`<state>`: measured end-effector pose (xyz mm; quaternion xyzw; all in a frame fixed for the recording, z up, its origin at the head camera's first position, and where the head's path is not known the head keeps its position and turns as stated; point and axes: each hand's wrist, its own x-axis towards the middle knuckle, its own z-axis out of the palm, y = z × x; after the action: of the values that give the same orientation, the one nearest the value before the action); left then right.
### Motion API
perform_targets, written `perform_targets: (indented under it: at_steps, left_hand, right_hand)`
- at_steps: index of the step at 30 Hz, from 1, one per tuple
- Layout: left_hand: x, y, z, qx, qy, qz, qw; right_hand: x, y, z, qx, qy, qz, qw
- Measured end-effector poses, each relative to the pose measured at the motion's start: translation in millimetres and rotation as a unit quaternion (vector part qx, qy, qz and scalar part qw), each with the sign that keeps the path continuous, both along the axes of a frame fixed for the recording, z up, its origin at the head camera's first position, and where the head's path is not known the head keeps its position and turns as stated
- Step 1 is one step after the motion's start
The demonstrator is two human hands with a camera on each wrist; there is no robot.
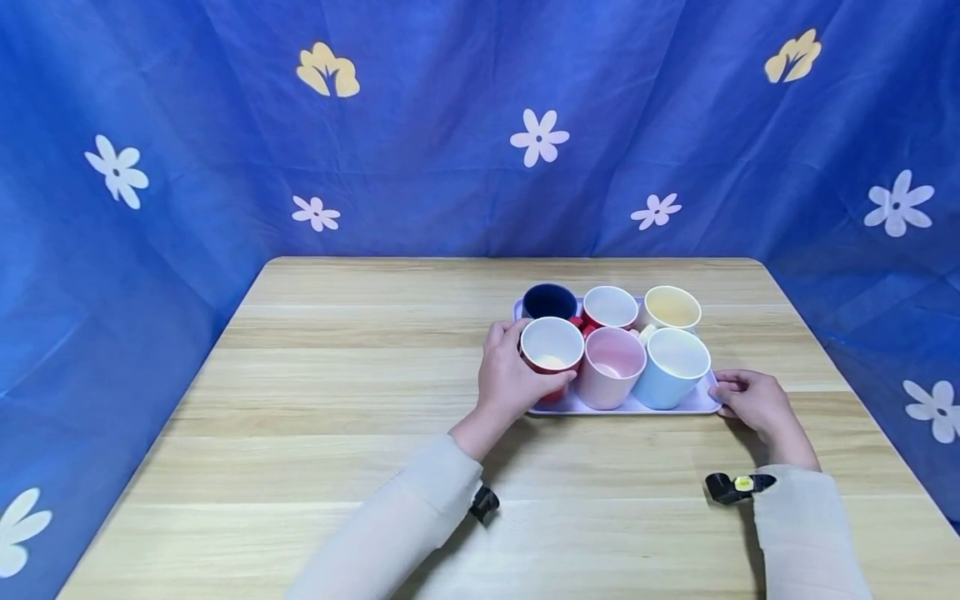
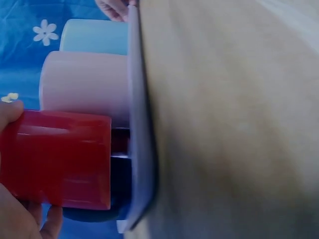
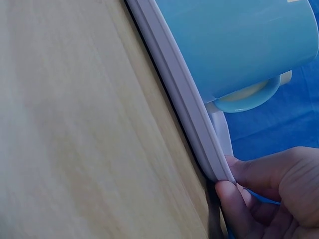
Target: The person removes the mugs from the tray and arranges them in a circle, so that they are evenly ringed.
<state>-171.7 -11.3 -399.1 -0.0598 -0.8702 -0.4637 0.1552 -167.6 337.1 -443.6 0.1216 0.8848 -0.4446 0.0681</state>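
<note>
My left hand grips a red mug with a white inside around its wall, at the near left corner of a pale lilac tray. In the left wrist view a gap shows between the mug's base and the tray. My right hand pinches the tray's right rim between thumb and fingers, seen close in the right wrist view. Beside the red mug stand a pink mug and a light blue mug on the tray. Behind them are a dark blue mug, another red mug and a cream mug.
The tray lies on the right half of a wood-grain table. A blue curtain with flower prints hangs behind and at both sides. A black wrist camera sits at the right sleeve, another at the left.
</note>
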Motion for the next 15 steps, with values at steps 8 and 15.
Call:
perform_targets:
  at_steps: [8,15]
  left_hand:
    - [0.0,-2.9,27.6,0.018,0.007,-0.018,0.9996]
    - [1.1,-4.3,53.4,0.053,0.043,-0.049,0.9964]
  right_hand:
    - [-0.4,1,-1.9,-0.002,0.005,0.000,1.0000]
    - [-0.1,2,-3.5,-0.010,0.003,0.001,0.9999]
